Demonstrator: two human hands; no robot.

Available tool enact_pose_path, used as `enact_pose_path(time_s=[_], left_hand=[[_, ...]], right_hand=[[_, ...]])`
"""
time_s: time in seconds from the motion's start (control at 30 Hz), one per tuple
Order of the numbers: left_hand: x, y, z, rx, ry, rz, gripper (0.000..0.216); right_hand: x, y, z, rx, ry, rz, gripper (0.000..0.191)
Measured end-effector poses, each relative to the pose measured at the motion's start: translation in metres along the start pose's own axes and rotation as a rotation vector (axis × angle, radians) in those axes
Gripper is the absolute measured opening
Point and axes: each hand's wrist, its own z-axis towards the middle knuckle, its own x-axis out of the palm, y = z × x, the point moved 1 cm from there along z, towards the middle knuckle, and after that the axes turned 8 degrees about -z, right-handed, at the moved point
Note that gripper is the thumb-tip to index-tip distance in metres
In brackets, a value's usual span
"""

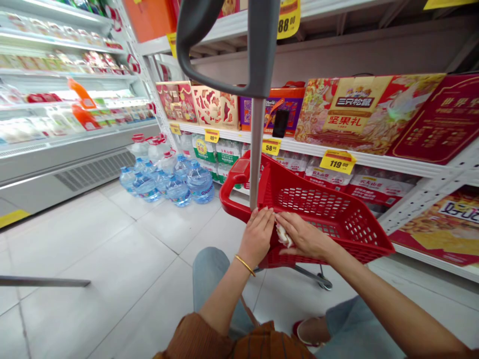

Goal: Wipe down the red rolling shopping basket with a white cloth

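Observation:
In front of my knees stands a small shopping cart with a red plastic basket (310,192), a metal pole (256,149) and a grey handle (260,50) at the top. Beside the foot of the pole, my left hand (259,230) grips the basket's near rim, its fingers close together and a gold bangle on the wrist. Just to the right, my right hand (305,233) presses a crumpled white tissue (283,235) against the same side of the basket. Its fingertips almost meet those of my left hand. Part of the tissue is hidden under the fingers.
Behind the cart, a shelf carries gift boxes (354,112), with packs of bottled water (224,152) below. Large water bottles (175,182) stand on the tiled floor (123,259). A refrigerated display (67,159) runs along the left. A cart wheel (325,282) shows near my feet.

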Motion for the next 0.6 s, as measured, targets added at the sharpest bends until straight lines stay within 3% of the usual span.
enact_pose_path(time_s=[0.1,0.23,0.4,0.5,0.6], left_hand=[[0.0,0.0,0.0,-0.002,0.002,0.002,0.04],[-0.001,0.0,-0.001,0.001,0.004,0.003,0.041],[-0.002,0.0,-0.001,0.013,0.003,0.004,0.042],[-0.002,0.0,-0.001,0.008,0.004,0.005,0.041],[-0.002,0.001,0.0,0.008,-0.002,0.0,0.04]], right_hand=[[0.0,-0.006,-0.004,-0.006,0.007,-0.02,0.055],[-0.007,-0.004,0.003,0.088,-0.082,0.141,0.057],[-0.001,0.01,0.019,0.367,-0.276,0.21,0.052],[0.007,0.02,0.024,0.434,-0.278,0.15,0.046],[0.007,0.025,0.023,0.388,-0.201,0.072,0.052]])
